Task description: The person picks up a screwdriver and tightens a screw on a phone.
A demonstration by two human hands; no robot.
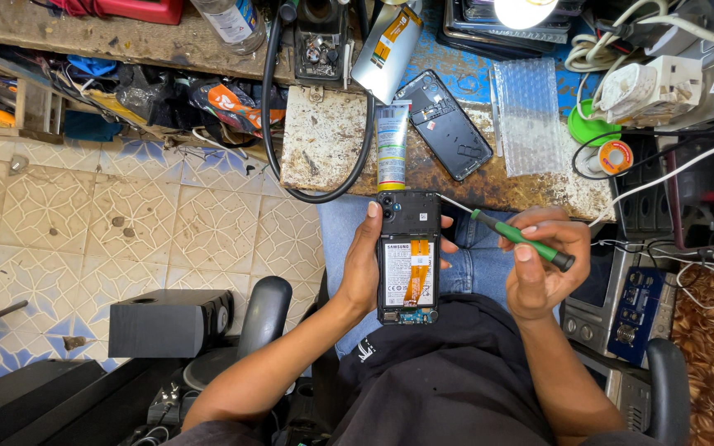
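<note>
Worn, rust-stained surface (324,140) crowded with a glue tube (392,144), a second opened handset (444,124) and bubble wrap (526,116). Patterned tile floor (126,223) to the left. Over the lap, left hand (361,264) clamped around an opened phone (408,258), back cover off. Right hand (543,264) closed on a green screwdriver (522,239), just right of the phone.

A lamp (525,10) at twelve o'clock is blazing to pure white, throwing glare onto the bubble wrap (527,116) beneath it. The centre is staying bright and sharp. Corners at seven and five o'clock are falling dim, and wide-angle distortion is bending the edges.
</note>
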